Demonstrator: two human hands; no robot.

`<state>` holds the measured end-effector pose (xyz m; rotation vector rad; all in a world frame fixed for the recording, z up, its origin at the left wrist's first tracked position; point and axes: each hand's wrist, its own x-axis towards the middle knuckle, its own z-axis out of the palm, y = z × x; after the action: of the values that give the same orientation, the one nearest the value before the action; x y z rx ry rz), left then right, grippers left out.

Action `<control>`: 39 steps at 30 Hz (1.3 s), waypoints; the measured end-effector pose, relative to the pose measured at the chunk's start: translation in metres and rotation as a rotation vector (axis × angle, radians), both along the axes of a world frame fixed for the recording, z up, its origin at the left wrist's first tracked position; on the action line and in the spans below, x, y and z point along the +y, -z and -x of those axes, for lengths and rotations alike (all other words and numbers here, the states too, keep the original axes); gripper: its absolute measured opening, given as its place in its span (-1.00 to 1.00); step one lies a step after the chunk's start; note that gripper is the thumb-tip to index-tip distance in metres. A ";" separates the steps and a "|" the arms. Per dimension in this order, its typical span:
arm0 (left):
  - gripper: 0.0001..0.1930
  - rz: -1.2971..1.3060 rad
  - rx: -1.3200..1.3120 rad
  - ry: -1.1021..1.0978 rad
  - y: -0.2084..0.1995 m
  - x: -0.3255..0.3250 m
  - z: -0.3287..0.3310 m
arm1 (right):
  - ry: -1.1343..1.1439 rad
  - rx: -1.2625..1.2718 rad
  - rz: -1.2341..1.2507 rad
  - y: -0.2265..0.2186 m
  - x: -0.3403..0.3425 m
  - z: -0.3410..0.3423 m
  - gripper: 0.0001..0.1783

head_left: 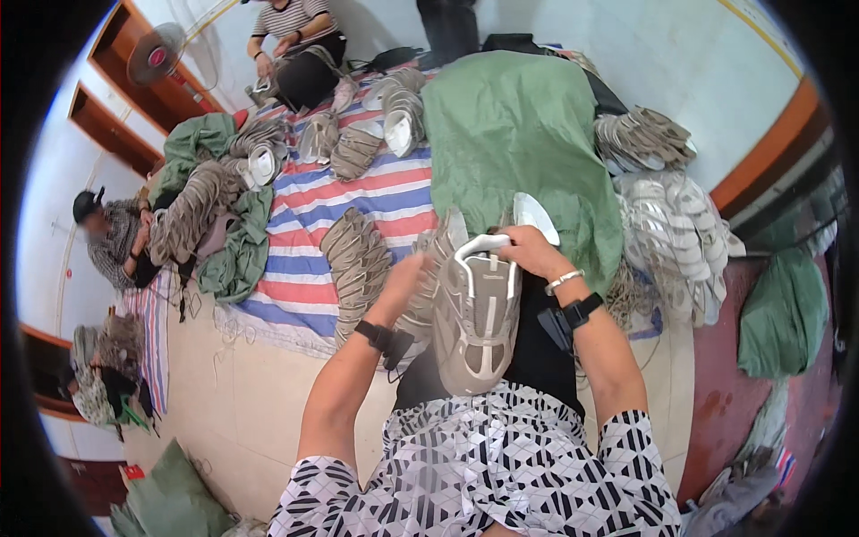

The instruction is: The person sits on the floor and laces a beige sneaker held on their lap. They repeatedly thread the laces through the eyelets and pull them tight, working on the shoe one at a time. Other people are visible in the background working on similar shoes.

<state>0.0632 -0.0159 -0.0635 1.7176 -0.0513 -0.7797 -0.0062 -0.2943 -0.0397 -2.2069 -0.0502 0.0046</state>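
A grey-beige shoe upper [477,327] with white trim rests on my lap, its toe toward me and its collar away. My right hand [534,252] is closed on the white-edged collar at its far right side. My left hand [413,279] is beside the upper's left edge, smeared by motion, so its fingers do not show clearly. Just beyond my right hand a white tongue-shaped piece [534,217] sticks up. A row of nested shoe uppers [356,268] lies on the striped sheet left of my left hand; more uppers stand partly hidden behind it.
A green cloth [514,125] covers a heap ahead. Bundled pale uppers [676,237] lie at right, near a green sack [785,313]. A striped sheet [309,268] covers the floor at left. Two people [295,45] [116,237] sit among uppers; a fan [157,55] stands at far left.
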 end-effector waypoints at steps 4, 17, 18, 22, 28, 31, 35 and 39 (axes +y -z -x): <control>-0.40 0.017 -0.937 0.277 -0.046 -0.049 0.025 | -0.046 -0.005 0.134 0.007 -0.006 -0.007 -0.72; -0.30 -0.091 -0.923 0.342 -0.040 -0.072 0.072 | 0.244 -0.257 0.117 -0.004 -0.027 0.083 -0.70; -0.30 -0.040 -0.815 0.345 -0.039 -0.072 0.071 | 0.369 -0.321 0.012 0.006 -0.054 0.101 -0.72; -0.31 -0.179 -0.914 0.410 -0.047 -0.084 0.072 | 1.090 -0.106 -0.737 0.106 -0.200 0.230 -0.76; -0.31 -0.289 -0.901 0.478 -0.045 -0.103 0.065 | 1.444 0.212 -1.045 0.241 -0.203 0.296 -0.75; -0.29 -0.299 -0.859 0.479 -0.049 -0.101 0.069 | 1.534 0.184 -1.416 0.286 -0.158 0.255 -0.64; -0.29 -0.285 -0.866 0.516 -0.056 -0.109 0.065 | 1.579 -0.180 -1.957 0.346 -0.137 0.227 -0.73; -0.29 -0.285 -0.869 0.456 -0.059 -0.098 0.072 | 0.832 0.298 0.404 0.281 -0.138 0.204 -0.93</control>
<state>-0.0089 -0.1143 -0.0041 2.2430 -0.9899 -0.3040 -0.2097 -0.4328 -0.3210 -2.4359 1.1115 -0.1277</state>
